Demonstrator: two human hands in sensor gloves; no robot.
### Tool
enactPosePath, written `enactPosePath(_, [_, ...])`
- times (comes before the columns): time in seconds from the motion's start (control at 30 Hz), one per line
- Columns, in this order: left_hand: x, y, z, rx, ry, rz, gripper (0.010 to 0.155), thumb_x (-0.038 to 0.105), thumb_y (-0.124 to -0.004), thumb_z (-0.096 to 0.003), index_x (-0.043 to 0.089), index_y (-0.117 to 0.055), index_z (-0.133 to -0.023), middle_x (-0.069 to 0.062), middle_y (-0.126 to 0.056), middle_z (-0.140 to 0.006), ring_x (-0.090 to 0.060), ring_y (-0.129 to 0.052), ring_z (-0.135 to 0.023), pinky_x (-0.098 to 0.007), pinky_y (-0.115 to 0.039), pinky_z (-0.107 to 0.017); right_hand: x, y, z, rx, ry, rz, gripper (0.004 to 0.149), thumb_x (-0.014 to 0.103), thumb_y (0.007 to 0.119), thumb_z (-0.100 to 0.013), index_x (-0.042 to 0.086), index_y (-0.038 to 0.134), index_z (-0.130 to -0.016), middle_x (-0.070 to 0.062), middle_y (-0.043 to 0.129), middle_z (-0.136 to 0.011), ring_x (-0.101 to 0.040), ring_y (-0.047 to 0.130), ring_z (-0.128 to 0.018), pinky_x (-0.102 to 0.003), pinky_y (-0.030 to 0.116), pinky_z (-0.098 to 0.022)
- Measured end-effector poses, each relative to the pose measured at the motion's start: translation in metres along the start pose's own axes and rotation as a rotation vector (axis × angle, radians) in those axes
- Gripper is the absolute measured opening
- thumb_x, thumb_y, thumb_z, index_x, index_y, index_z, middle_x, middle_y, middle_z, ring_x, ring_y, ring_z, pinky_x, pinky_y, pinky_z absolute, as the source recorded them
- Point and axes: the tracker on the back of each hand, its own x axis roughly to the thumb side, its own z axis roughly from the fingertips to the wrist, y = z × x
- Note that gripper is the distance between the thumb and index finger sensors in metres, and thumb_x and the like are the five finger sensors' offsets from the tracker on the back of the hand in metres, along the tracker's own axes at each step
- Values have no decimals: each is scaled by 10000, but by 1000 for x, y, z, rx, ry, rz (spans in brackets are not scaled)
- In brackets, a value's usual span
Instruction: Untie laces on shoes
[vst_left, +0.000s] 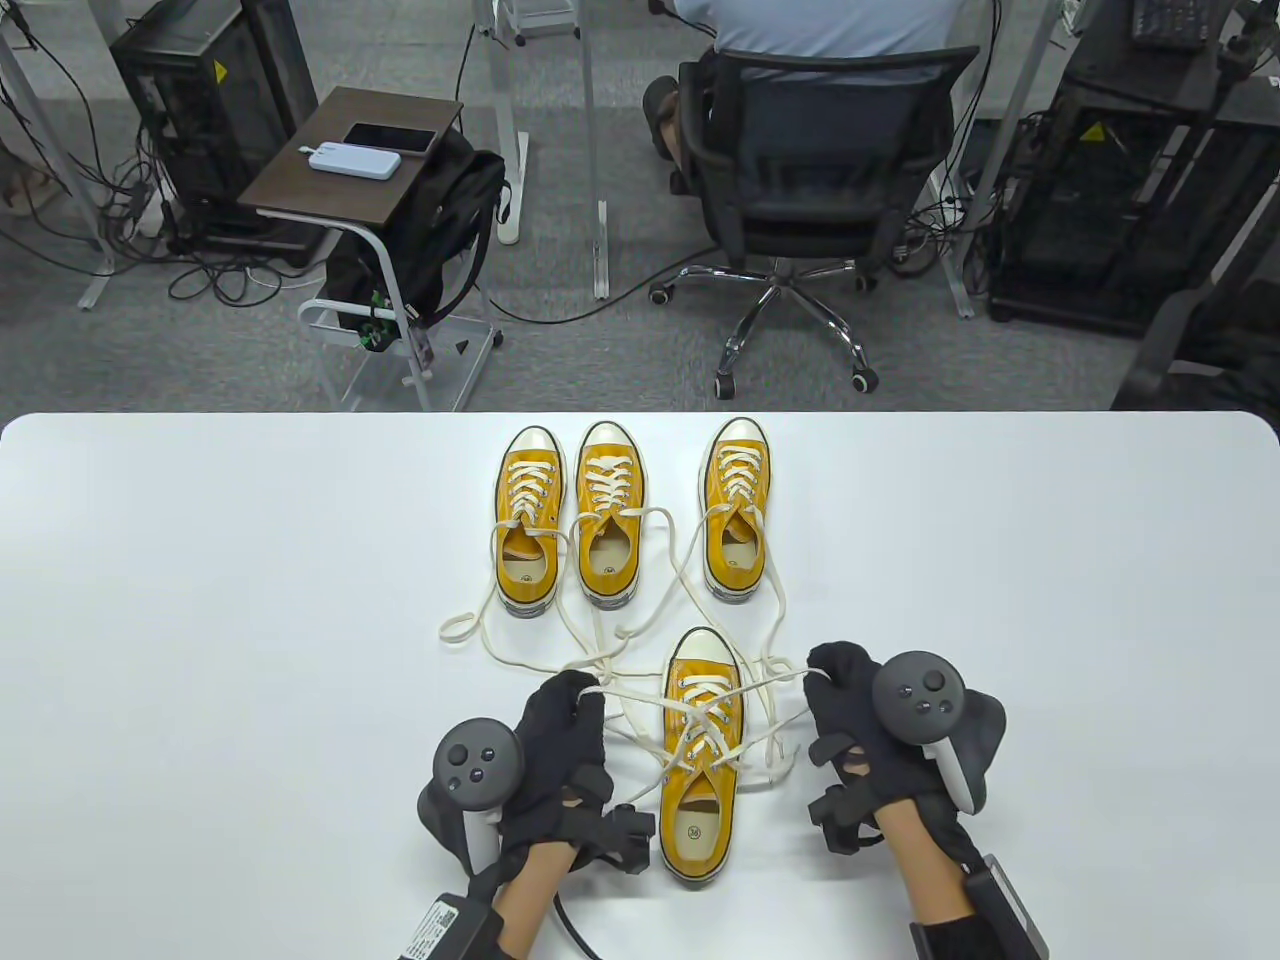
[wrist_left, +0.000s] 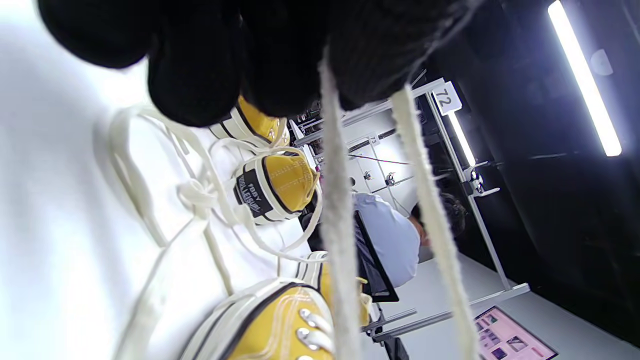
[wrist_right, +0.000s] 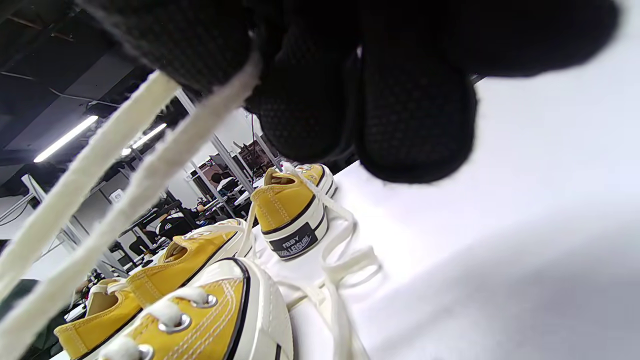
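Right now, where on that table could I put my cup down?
The wide bare stretches of table left of the shoes and right of them, out to the edges. It is crowded in the middle: loose laces trail between the shoes and both hands.

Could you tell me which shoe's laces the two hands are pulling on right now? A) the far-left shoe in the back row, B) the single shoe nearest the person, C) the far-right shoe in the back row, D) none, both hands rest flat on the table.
B: the left hand and right hand each pinch a lace running out sideways from the nearest shoe, which lies between them.
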Motion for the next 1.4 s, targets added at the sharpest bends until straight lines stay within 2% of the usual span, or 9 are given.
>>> enactPosePath(0.13, [-3, 4, -2, 16, 19, 22, 417, 444, -771, -474, 292, -765, -862, -52, -832, -885, -340, -915, -700, -510, -795, -502, -3, -3, -1, -16, 26, -6, 399, 388, 848, -441, 202, 791, -790, -110, 987, -629, -359, 1022, -385, -443, 845, -217])
enactPosePath(0.3, [-6, 12, -3, 40, 44, 32, 367, 536, -741, -475, 302, -895, -713, -45, -926, -801, -353, -952, -649, -522, -807, -475, -10, -8, -2, -37, 56, -24, 388, 437, 834, -442, 220, 787, -761, -114, 984, -631, -355, 1022, -380, -437, 846, -214])
enactPosePath(0.4, [-7, 15, -4, 49, 48, 39, 372, 515, -728, -483, 302, -880, -746, -50, -908, -832, -352, -946, -663, -519, -805, -482, -13, -10, -4, -52, 70, -28, 392, 403, 825, -453, 206, 785, -790, -116, 982, -636, -355, 1021, -378, -437, 845, -214])
enactPosePath(0.5, [-9, 16, -6, 50, 45, 85, 404, 419, -729, -490, 286, -795, -866, -67, -828, -915, -345, -912, -712, -510, -793, -505, -17, -12, -5, -59, 86, -40, 395, 375, 818, -460, 199, 782, -812, -119, 981, -642, -356, 1020, -379, -438, 844, -215])
enactPosePath(0.57, [-10, 18, -7, 60, 58, 95, 413, 388, -729, -491, 278, -763, -887, -77, -796, -936, -350, -895, -730, -510, -786, -512, -20, -15, -6, -67, 97, -46, 394, 375, 817, -461, 200, 783, -812, -114, 984, -637, -355, 1021, -375, -437, 845, -213])
enactPosePath(0.67, [-12, 21, -8, 74, 68, 113, 417, 428, -739, -485, 280, -758, -875, -71, -796, -929, -351, -894, -731, -508, -787, -510, -24, -17, -7, -75, 114, -52, 393, 376, 822, -458, 202, 794, -809, -109, 990, -622, -352, 1021, -370, -437, 845, -209])
enactPosePath(0.87, [-17, 30, -10, 110, 102, 108, 376, 532, -725, -480, 291, -885, -720, -55, -902, -842, -362, -943, -670, -521, -804, -480, -32, -22, -9, -93, 149, -86, 396, 395, 807, -463, 201, 785, -807, -116, 984, -631, -353, 1020, -371, -436, 845, -211])
enactPosePath(1.07, [-20, 34, -13, 126, 120, 161, 414, 400, -723, -493, 271, -752, -886, -83, -781, -949, -355, -891, -735, -506, -787, -511, -42, -28, -11, -96, 195, -152, 394, 393, 789, -471, 197, 766, -812, -137, 965, -685, -358, 1016, -391, -441, 844, -227])
enactPosePath(1.4, [-27, 48, -15, 191, 159, 138, 404, 482, -706, -493, 277, -790, -830, -90, -811, -923, -377, -902, -713, -522, -787, -497, -62, -41, -11, -153, 286, -222, 402, 394, 770, -479, 192, 729, -823, -171, 926, -751, -365, 1009, -412, -447, 841, -242])
